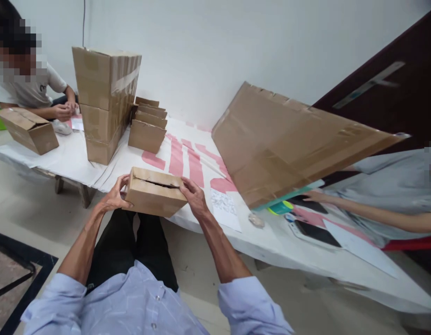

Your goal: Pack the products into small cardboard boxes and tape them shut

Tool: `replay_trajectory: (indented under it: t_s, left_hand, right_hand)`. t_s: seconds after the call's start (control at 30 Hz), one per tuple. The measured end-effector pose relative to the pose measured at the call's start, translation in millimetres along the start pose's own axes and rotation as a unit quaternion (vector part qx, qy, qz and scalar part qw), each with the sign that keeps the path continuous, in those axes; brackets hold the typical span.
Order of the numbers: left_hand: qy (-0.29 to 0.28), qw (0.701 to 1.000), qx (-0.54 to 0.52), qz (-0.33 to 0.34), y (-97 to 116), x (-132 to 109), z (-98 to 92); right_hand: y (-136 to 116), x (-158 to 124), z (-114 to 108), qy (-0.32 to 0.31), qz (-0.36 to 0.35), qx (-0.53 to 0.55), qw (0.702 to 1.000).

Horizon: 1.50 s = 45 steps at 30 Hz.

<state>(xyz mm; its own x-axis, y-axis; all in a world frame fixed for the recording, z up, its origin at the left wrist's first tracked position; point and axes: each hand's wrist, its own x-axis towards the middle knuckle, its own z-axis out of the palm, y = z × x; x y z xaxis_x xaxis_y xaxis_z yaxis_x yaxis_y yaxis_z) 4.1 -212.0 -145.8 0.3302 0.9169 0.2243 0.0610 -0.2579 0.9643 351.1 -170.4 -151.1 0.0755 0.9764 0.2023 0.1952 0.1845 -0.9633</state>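
1. Currently, I have the small box (156, 202) held between two hands, in front of the dark trousers at the near edge of the surface (262, 243); I cannot tell whether its base rests there.
2. The left hand (116, 194) grips the box's left end, thumb low on the front. The right hand (197, 197) grips the opposite end, fingers near the top corner.
3. To hold it well, I would squeeze both ends evenly and lightly, since thin cardboard probably dents under a hard pinch.
4. I would also mind the right fingers: they sit close to the gap between the top flaps, and pressing there could push a flap inward.
5. The box is a tan, flat-sided block; its flaps leave a dark, ragged slit lengthwise.
6. Beyond it, I see a straight-sided stack of boxes (95, 93) with shiny tape, a row of boxes (147, 137) with raised flaps, and a broad cardboard sheet (288, 144) leaning.
7. Pink patches (194, 170) mark the creased white covering.
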Motion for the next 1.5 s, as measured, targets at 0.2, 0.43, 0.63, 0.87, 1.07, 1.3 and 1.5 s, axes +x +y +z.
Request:
replay_trajectory:
  t_s: [0.2,0.43,0.63,0.87,1.07,1.3,1.5]
  left_hand:
    - [0.073,0.993,0.066,0.072,22.4,-2.7,41.3]
    - [0.078,0.983,0.118,0.121,40.4,0.9,62.1]
    - [0.101,0.975,0.146,0.135,49.3,-1.1,71.7]
    - [0.136,0.960,0.206,0.131,59.6,0.4,94.6]
    - [0.162,0.956,0.210,0.122,64.5,-1.6,112.2]
    - [0.174,0.949,0.227,0.134,66.3,-1.0,123.4]
    - [0.181,0.942,0.254,0.119,75.8,-4.4,127.1]
  right_hand:
    - [13.0,1.2,-33.5,-0.015,0.031,-0.007,0.999]
    - [8.0,5.5,-44.8,0.003,0.055,-0.050,0.997]
    - [-64.9,-1.5,-39.5,0.114,-0.116,-0.162,0.973]
    - [-172.1,-53.2,15.1,-0.048,-0.449,-0.367,0.813]
    - [-162.2,-54.3,26.6,-0.100,-0.474,-0.510,0.711]
    - [-159.0,-57.0,21.7,-0.089,-0.497,-0.541,0.672]
    - [-161.8,-60.9,21.2,-0.104,-0.482,-0.554,0.671]
